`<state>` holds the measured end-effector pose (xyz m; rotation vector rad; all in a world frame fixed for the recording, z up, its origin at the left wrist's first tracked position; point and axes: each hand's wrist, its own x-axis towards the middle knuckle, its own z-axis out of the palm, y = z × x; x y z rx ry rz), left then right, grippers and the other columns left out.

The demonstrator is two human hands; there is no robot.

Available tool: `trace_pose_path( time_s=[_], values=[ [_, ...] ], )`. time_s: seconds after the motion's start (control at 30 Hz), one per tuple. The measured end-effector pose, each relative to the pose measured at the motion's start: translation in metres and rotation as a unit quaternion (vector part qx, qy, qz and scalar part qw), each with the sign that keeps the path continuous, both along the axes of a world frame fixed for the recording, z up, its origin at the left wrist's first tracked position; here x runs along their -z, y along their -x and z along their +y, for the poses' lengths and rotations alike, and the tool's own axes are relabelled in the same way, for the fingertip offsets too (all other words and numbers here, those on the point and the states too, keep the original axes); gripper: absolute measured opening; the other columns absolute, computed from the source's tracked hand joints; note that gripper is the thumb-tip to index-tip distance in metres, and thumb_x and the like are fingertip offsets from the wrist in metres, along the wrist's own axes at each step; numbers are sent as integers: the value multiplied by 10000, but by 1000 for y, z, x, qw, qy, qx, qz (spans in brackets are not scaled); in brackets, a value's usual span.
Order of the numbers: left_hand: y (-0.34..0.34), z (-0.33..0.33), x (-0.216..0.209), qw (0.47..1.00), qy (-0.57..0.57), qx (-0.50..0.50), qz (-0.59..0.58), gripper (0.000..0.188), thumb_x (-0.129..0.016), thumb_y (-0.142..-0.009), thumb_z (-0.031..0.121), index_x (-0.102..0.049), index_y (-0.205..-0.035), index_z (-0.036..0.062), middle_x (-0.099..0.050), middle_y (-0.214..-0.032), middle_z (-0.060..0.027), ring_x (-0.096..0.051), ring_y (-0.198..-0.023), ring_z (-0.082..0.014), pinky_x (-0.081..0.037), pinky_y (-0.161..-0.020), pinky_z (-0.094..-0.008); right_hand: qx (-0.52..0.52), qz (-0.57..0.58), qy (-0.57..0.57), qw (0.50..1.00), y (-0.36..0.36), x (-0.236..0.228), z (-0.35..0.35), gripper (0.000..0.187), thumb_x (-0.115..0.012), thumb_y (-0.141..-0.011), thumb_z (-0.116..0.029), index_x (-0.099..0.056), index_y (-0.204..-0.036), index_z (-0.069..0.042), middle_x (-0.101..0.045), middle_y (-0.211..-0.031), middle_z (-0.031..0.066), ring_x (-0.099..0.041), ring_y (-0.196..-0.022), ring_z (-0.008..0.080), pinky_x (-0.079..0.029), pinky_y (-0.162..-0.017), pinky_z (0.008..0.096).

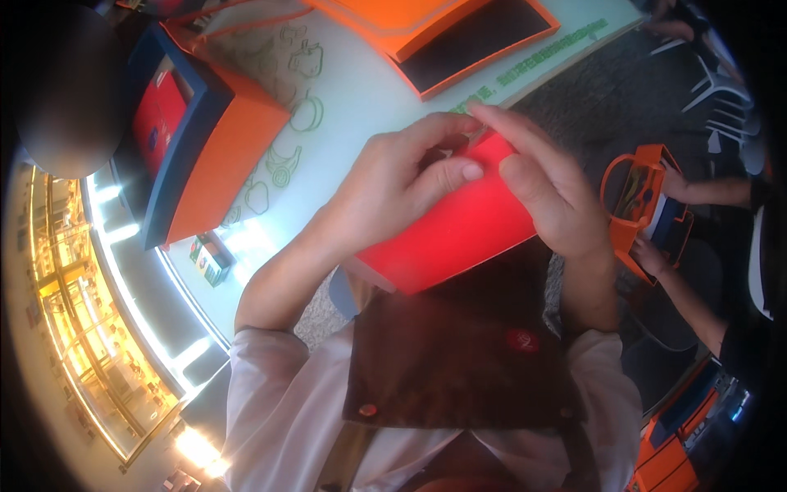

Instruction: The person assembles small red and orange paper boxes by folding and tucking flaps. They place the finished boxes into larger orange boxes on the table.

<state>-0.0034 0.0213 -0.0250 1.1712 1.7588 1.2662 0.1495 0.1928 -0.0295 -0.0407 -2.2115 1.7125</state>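
A glossy red box (459,221) is between my two hands, tilted above my brown apron, over the near edge of the table. My left hand (410,172) lies along its far left side, thumb on the top face and fingers bent round the far end. My right hand (553,184) grips the far right corner, with its thumb pressed on the red face and its fingers stretched toward the left fingertips. The fingertips meet at the far end of the box, where a small dark gap shows. What the fingers do beneath is hidden.
An orange gift box with a navy rim (217,148) stands at left on the pale, green-printed table (348,94), a red packet (160,115) inside. An orange tray (475,49) lies at the far side. A small carton (211,258) sits near left. Another person handles an orange bag (631,201) at right.
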Motion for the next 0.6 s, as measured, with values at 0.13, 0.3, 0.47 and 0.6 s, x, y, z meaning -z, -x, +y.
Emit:
trace_pose_path(
  time_s=[0.13, 0.3, 0.47, 0.6],
  values=[
    [3, 1, 3, 999, -31, -38, -19, 407, -681, -1013, 231, -604, -1344, 7, -731, -1120, -123, -702, -1008, -183, -558, -894, -317, 41, -25, 50, 998, 7, -2, 3, 531, -399, -1124, -341, -510, -1462, 53, -538, -1482, 227, -541, -1362, 274, -435, -1115, 375],
    [16, 3, 2, 988, -71, -92, -97, 377, -657, -1033, 222, -615, -1316, -23, -734, -1097, -109, -696, -985, -162, -561, -868, -296, 34, 30, 130, 990, -4, 8, 26, 413, -382, -1113, -206, -609, -1320, 70, -599, -1397, 233, -607, -1276, 276, -468, -1101, 386],
    [20, 0, 0, 992, -45, -83, -85, 447, -658, -1037, 290, -586, -1347, -24, -712, -1141, -98, -687, -1026, -146, -550, -909, -273, 43, 70, 238, 968, -6, 16, 16, 370, -445, -1097, -182, -646, -1299, 54, -672, -1314, 173, -661, -1180, 223, -503, -1047, 340],
    [15, -1, -8, 991, -52, -80, -91, 445, -664, -1030, 270, -588, -1349, -30, -718, -1153, -118, -692, -1031, -168, -555, -905, -293, 52, 68, 181, 980, -9, 18, 17, 318, -504, -1069, -124, -653, -1298, 38, -684, -1292, 161, -669, -1156, 205, -514, -1020, 317]
  ],
)
